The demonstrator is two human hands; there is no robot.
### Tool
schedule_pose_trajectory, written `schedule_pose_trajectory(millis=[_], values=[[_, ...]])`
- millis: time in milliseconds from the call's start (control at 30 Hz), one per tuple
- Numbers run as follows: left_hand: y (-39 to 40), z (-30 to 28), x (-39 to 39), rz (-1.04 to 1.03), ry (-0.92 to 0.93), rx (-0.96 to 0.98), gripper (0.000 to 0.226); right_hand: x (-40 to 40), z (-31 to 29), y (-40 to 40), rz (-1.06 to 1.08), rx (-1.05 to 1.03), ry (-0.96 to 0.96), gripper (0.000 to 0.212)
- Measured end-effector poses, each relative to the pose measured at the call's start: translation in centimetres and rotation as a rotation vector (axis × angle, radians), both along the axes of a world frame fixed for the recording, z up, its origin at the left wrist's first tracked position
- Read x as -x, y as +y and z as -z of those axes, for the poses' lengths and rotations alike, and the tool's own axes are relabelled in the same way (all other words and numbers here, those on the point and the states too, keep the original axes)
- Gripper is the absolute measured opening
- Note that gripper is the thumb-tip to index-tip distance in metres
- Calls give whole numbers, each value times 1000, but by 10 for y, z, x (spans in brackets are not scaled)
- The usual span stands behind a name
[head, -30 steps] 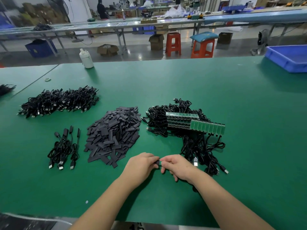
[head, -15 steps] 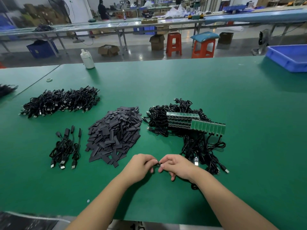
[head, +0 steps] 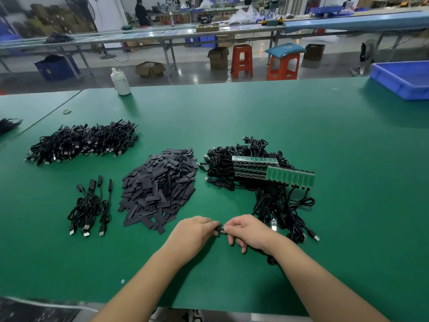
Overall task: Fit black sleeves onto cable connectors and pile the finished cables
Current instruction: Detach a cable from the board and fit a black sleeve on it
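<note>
At lower centre of the desk [head: 325, 140], a small connector [head: 221, 229] is pinched between left hand [head: 193, 237] and right hand [head: 249, 232], the loose sleeves [head: 160, 184] being kept just above for reach.

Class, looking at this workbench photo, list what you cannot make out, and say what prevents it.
Head view only:
- Piece pinched between left hand and right hand: fingers hide it; sleeve progress unknown.
- Blue tray: cut off by right edge.
- Circuit boards: markings too small.
</note>
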State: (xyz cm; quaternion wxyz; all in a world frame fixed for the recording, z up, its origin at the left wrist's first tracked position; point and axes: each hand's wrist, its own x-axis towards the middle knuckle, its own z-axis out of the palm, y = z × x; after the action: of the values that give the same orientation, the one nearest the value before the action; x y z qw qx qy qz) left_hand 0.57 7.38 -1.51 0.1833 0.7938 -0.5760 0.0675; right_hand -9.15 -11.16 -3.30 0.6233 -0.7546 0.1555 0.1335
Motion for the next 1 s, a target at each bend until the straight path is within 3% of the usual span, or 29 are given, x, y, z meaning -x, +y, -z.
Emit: schedule_pose_trajectory(millis=[300,1000], values=[[0,1,8,-45,207,29,18,-1,5,-3,-31,5,11,17],[-7,7,9,-91,258,-102,24,0,8,0,-16,-22,-39,9]])
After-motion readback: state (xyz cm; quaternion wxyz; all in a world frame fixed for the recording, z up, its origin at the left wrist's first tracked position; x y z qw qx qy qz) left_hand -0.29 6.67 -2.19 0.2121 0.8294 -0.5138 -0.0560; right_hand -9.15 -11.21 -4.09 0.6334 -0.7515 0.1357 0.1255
